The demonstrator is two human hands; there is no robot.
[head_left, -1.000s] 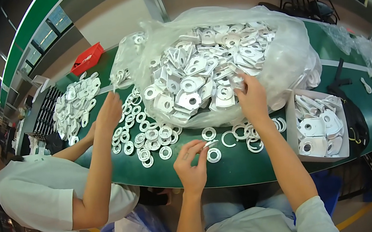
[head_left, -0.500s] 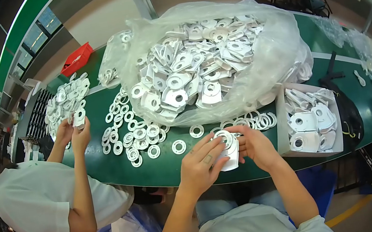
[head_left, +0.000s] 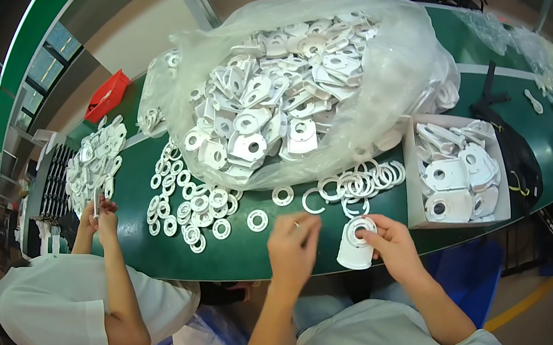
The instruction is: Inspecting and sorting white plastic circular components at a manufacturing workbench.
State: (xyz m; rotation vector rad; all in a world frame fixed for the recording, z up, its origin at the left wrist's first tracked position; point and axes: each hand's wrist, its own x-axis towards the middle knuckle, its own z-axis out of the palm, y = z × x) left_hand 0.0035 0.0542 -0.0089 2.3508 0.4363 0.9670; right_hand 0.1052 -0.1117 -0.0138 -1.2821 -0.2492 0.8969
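Observation:
In my right hand (head_left: 397, 246) is a flat white plastic part (head_left: 357, 254) with a round hole and a raised ring at its upper end. The thumb lies on the ring and the fingers are behind the part, which hangs over the table's near edge. My left hand (head_left: 291, 249) is apart from it, to its left, with bent fingers. Motion smears those fingers, so whether anything is between them is unclear. Loose white rings (head_left: 257, 220) lie on the green table beyond my left hand, and thinner open rings (head_left: 355, 207) lie beyond the held part.
A large clear bag (head_left: 408, 41) full of white parts fills the table's middle. A white box (head_left: 411, 183) of similar parts stands at the right, beside a black bag (head_left: 524, 167). Left, a co-worker (head_left: 73, 309) handles a part near a pile (head_left: 95, 159) and a red tray (head_left: 106, 96).
My left hand has let go of the white part and drawn back left. My right hand alone now holds it, lower and tilted. The co-worker's part has turned edge-on.

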